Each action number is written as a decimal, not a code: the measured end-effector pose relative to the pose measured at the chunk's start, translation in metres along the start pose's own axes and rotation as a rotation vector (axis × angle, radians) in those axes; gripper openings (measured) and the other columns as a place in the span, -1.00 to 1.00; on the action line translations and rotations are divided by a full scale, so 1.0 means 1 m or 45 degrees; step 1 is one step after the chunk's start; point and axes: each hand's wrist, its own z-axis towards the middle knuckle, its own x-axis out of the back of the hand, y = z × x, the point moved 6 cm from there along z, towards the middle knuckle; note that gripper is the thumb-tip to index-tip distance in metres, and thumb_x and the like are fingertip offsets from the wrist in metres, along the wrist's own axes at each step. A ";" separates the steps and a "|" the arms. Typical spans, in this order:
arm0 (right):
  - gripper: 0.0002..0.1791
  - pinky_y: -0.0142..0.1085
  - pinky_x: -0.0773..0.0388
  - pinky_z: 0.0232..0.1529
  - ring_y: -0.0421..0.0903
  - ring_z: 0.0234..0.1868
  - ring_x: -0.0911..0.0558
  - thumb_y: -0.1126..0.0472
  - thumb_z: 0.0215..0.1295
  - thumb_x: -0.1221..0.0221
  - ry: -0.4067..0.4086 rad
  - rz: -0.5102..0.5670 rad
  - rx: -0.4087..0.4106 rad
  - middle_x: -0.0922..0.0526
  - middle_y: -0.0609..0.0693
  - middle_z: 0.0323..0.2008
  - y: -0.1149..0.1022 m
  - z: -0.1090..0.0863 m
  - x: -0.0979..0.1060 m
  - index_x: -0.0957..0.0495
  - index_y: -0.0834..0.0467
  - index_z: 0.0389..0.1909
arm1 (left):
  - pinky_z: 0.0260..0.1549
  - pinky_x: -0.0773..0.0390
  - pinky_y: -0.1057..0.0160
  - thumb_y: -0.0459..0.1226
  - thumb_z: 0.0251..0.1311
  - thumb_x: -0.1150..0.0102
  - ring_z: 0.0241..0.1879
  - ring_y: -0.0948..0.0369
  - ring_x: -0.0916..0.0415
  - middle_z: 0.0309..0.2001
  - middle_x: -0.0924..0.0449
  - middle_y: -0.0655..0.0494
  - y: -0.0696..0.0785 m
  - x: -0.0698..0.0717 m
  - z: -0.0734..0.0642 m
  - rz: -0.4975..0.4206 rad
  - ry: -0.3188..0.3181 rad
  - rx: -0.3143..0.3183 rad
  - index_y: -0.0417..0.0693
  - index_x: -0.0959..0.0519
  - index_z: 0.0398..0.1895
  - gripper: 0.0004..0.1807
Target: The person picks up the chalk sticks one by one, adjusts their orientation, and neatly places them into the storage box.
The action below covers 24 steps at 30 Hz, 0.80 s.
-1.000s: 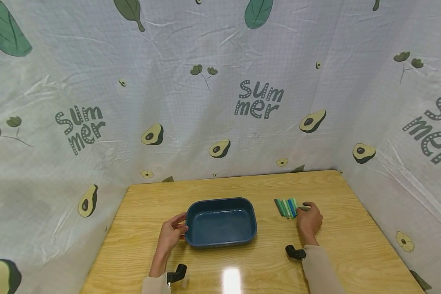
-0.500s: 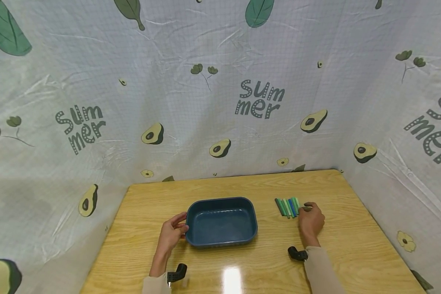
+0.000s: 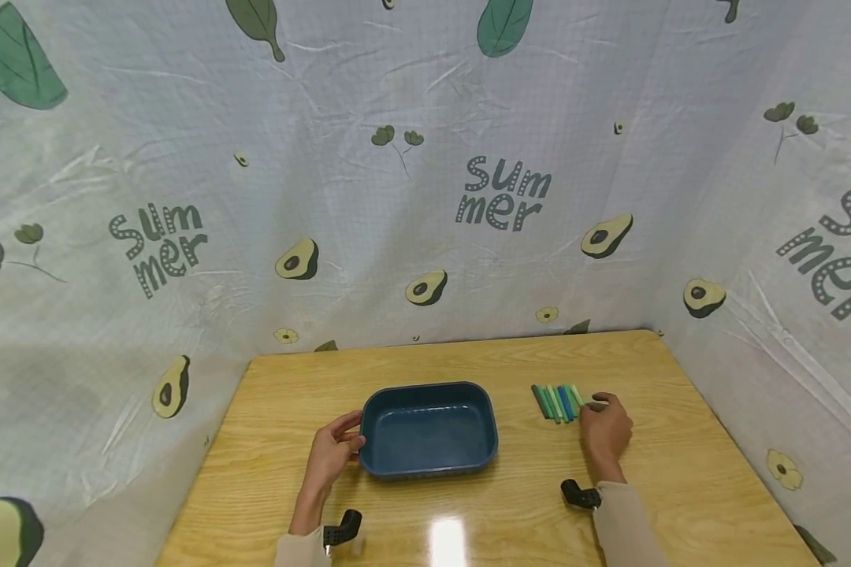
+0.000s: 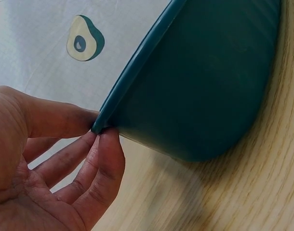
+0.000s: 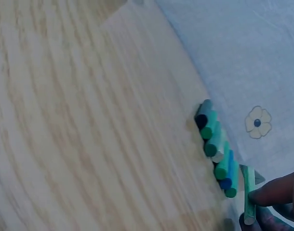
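A deep dark-blue rectangular dish (image 3: pixel 429 441) with rounded corners sits on the table. My left hand (image 3: pixel 329 450) is at its left end; in the left wrist view, thumb and fingers pinch the dish's rim (image 4: pixel 132 67). To the right of the dish, several round pastel sticks (image 3: pixel 555 403) in greens and one blue lie side by side in a slanted row. At the row's right end is my right hand (image 3: pixel 605 429). The right wrist view shows its thumb and a finger pinching a light green pastel stick (image 5: pixel 249 192), slightly apart from the row's last stick (image 5: pixel 232 185).
The wooden table (image 3: pixel 510 504) ends at a white printed cloth (image 3: pixel 496 291) hung behind and at both sides. A black wrist camera (image 3: pixel 580 494) sits on the right wrist, another black camera (image 3: pixel 343 528) on the left.
My right hand has shifted slightly to the right, and the light green pastel stick has moved with it. The left hand and the dish stay where they were.
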 end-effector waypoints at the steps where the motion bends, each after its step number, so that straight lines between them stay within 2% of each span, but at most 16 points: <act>1: -0.65 0.14 -0.46 -0.12 0.29 -0.16 -0.64 0.27 0.24 -0.13 -0.006 0.022 -0.003 -0.73 0.30 -0.20 0.000 0.000 0.002 -0.58 0.25 0.03 | -0.45 -0.62 0.28 -0.52 0.18 -0.16 -0.11 0.14 -0.59 0.23 -0.53 -0.21 0.000 0.000 0.000 -0.001 -0.002 0.001 -0.17 -0.48 0.28 -0.46; 7: -0.67 0.12 -0.50 -0.01 0.27 -0.06 -0.65 0.28 0.32 -0.15 -0.115 0.151 -0.033 -0.69 0.33 -0.07 -0.004 0.000 0.009 -0.56 0.26 0.08 | -0.45 -0.63 0.27 -0.53 0.18 -0.16 -0.10 0.12 -0.60 0.22 -0.53 -0.22 0.000 0.000 -0.001 0.000 0.006 -0.001 -0.17 -0.49 0.28 -0.46; 12: -0.61 0.01 -0.57 0.01 0.21 0.06 -0.63 0.29 0.40 -0.08 -0.243 0.187 -0.041 -0.63 0.30 0.08 -0.008 0.001 0.011 -0.49 0.21 0.22 | -0.45 -0.63 0.27 -0.53 0.18 -0.15 -0.10 0.13 -0.59 0.22 -0.52 -0.24 0.000 0.000 -0.002 -0.002 0.009 0.011 -0.16 -0.46 0.30 -0.44; 15: -0.56 -0.30 -0.59 -0.06 0.20 0.16 -0.57 0.29 0.45 -0.03 -0.357 0.237 -0.075 -0.56 0.31 0.18 -0.008 0.001 0.009 -0.42 0.19 0.31 | -0.45 -0.63 0.27 -0.53 0.18 -0.15 -0.12 0.17 -0.58 0.22 -0.51 -0.24 0.000 0.001 -0.003 -0.008 0.011 0.018 -0.15 -0.45 0.32 -0.42; 17: -0.53 -0.54 -0.52 -0.14 0.20 0.23 -0.52 0.28 0.47 -0.01 -0.435 0.289 -0.112 -0.49 0.32 0.25 -0.007 0.001 0.007 -0.36 0.18 0.37 | -0.45 -0.63 0.27 -0.52 0.18 -0.16 -0.14 0.20 -0.57 0.22 -0.51 -0.25 0.001 0.000 -0.003 -0.007 0.007 0.015 -0.15 -0.44 0.33 -0.41; 19: -0.51 -0.70 -0.41 -0.20 0.17 0.29 -0.47 0.27 0.49 0.02 -0.498 0.336 -0.147 -0.44 0.32 0.30 -0.006 0.001 0.005 -0.31 0.17 0.41 | -0.45 -0.63 0.28 -0.52 0.18 -0.17 -0.15 0.22 -0.57 0.21 -0.51 -0.25 0.001 0.000 -0.003 -0.010 0.007 0.018 -0.16 -0.44 0.33 -0.41; 21: -0.49 -0.73 -0.39 -0.18 0.09 0.29 -0.46 0.26 0.51 0.04 -0.544 0.372 -0.168 -0.39 0.30 0.34 -0.005 0.001 0.005 -0.27 0.16 0.43 | -0.45 -0.63 0.27 -0.51 0.18 -0.17 -0.16 0.23 -0.56 0.21 -0.50 -0.27 0.001 0.000 -0.003 -0.008 0.002 0.013 -0.19 -0.43 0.33 -0.41; 24: -0.48 -0.63 -0.45 -0.05 -0.25 0.13 -0.50 0.22 0.52 0.05 -0.592 0.411 -0.184 -0.36 0.24 0.37 -0.006 0.000 0.005 -0.23 0.14 0.46 | -0.45 -0.63 0.28 -0.51 0.18 -0.17 -0.19 0.22 -0.55 0.20 -0.50 -0.25 0.001 0.000 -0.003 -0.018 0.000 0.026 -0.20 -0.43 0.33 -0.42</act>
